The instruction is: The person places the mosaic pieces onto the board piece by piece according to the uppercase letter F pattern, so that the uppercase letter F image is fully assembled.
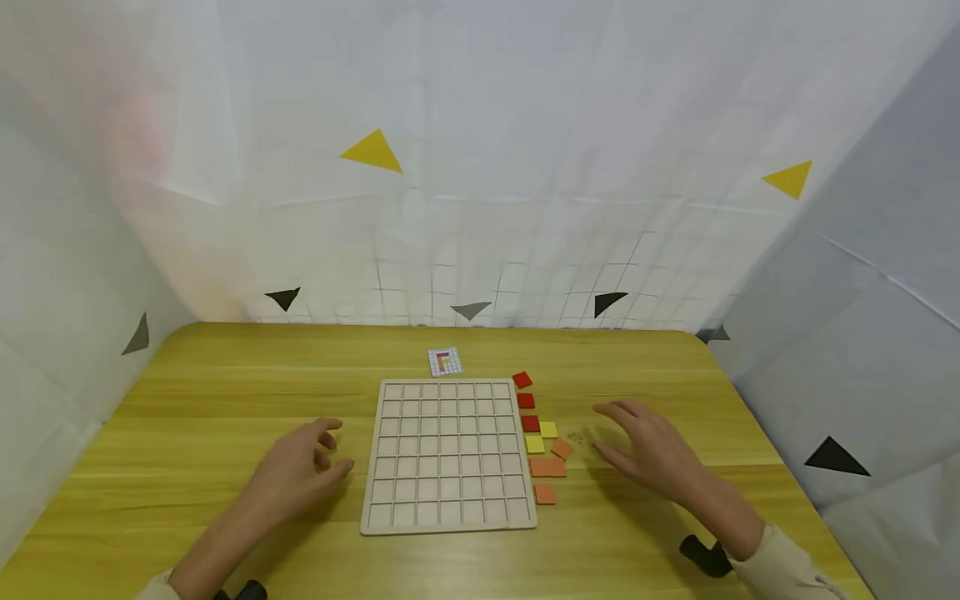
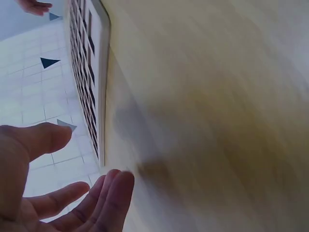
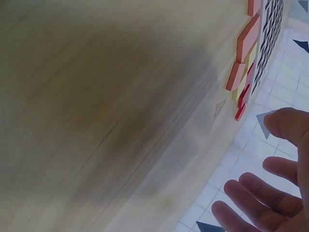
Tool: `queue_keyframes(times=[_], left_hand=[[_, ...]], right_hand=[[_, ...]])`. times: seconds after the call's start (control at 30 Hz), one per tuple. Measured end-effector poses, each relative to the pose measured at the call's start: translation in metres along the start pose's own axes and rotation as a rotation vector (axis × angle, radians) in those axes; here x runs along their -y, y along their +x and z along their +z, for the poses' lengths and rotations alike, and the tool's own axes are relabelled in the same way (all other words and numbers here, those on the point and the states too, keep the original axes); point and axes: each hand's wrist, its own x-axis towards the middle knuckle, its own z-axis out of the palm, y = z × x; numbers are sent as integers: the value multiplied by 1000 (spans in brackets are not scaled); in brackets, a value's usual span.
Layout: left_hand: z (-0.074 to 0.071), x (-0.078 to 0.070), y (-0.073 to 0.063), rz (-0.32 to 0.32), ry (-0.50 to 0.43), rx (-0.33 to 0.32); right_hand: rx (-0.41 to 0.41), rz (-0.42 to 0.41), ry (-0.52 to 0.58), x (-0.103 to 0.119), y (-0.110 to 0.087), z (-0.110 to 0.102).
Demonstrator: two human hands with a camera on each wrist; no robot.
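Observation:
A pale wooden grid board [image 1: 438, 457] with rows of square recesses lies on the table. Along its right side are red tiles [image 1: 526, 401], yellow tiles [image 1: 535, 444] and orange tiles [image 1: 545, 494]. To the left of the board, my left hand [image 1: 294, 471] hovers over the table with loosely bent fingers and holds nothing. My right hand [image 1: 651, 450] is held to the right of the tiles, fingers spread and relaxed, with nothing in it. The right wrist view shows that hand's fingers [image 3: 258, 208] apart from the tiles.
Behind the board lies a small card [image 1: 445, 362] printed with a grid and a coloured pattern. White sheeting [image 1: 480, 108] with yellow and dark triangles encloses the back and sides of the wooden table [image 1: 225, 375]. Dark straps or devices sit at both wrists.

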Motion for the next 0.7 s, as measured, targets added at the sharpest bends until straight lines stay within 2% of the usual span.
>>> queue_keyframes(times=[0.13,0.33,0.7], left_hand=[[9,-1,2,-40,-64,1],[18,-6,2,-72,-107,-14],[31,-9,6,-104,-159,-31]], right_hand=[[5,12,41,2,3,5],[21,59,63,6,6,12],[28,38,114,11,16,23]])
